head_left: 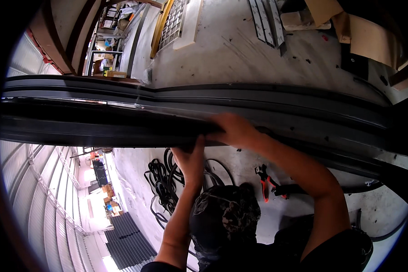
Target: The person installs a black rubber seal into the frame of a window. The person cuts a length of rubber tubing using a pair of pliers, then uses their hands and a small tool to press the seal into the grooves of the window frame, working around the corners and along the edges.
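A long dark frame profile (122,120) is shown crossing the view from 9 to 3 o'clock. The left hand (190,158) is pressed up against its lower edge, fingers together. The right hand (233,129) is laid on the profile just at 1 o'clock of the left, fingers curled on the edge; a pinch cannot be told. Coiled black gasket (161,181) and red-handled pliers (265,179) lie on the concrete floor (240,50). A slip may be judged likely if pressure is uneven, pinching fingertips.
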A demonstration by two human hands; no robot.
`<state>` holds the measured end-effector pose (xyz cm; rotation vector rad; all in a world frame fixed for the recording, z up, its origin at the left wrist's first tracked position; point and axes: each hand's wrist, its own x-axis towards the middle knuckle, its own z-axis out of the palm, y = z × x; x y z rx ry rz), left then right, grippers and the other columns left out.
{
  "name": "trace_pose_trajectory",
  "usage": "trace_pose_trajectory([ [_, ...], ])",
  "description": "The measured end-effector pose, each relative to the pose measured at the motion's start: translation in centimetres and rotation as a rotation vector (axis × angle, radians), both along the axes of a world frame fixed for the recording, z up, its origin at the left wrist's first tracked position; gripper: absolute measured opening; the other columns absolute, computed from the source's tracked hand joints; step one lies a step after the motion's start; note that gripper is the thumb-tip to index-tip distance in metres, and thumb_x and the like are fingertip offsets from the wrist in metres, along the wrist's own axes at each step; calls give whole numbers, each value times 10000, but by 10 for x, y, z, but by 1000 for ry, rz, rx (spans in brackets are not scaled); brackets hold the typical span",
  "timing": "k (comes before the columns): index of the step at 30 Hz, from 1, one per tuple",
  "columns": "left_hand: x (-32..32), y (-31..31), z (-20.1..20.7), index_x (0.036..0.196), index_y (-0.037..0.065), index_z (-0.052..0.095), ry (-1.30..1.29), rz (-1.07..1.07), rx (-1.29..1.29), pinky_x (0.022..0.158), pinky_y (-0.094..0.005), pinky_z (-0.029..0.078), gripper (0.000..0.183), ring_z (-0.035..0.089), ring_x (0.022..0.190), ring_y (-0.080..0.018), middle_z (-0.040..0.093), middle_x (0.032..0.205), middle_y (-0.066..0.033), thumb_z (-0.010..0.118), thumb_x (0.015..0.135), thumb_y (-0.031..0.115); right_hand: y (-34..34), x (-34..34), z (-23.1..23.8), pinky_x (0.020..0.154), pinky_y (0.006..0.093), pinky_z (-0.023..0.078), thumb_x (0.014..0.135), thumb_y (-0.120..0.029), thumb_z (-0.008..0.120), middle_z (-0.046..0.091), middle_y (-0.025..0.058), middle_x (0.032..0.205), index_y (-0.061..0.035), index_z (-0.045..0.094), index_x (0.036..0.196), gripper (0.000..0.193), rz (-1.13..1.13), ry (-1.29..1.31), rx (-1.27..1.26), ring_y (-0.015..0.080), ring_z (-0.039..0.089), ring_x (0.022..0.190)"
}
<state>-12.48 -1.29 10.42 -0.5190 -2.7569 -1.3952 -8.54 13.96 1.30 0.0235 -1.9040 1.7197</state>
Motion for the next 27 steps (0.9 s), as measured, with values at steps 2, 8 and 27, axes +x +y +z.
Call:
trace_pose_trajectory([
  [2, 0, 2, -3, 1257, -19, 438, 94, -15, -62, 852, -290, 485, 580, 593, 968, -168, 618, 1067, -115, 782, 804, 94, -6, 5, 6, 746, 491, 503, 768, -305, 752, 667, 180, 914, -65, 626, 1062, 400, -55, -132, 55, 407, 628, 885],
  [8, 13, 18, -4, 1275, -32, 441, 221, -29, -40, 827, -307, 483, 510, 575, 938, -171, 601, 1099, -102, 714, 867, 108, -22, 11, 15, 736, 494, 500, 748, -258, 767, 657, 184, 887, -18, 606, 1004, 387, -244, -167, -5, 409, 626, 860],
  [27, 16, 18, -17, 1366, -38, 329, 244, 0, -166, 904, -338, 479, 775, 586, 1040, -252, 579, 1169, -187, 798, 773, 131, -17, 7, -25, 728, 508, 489, 733, -272, 771, 666, 169, 887, -61, 608, 964, 352, -137, -37, -54, 409, 625, 886],
])
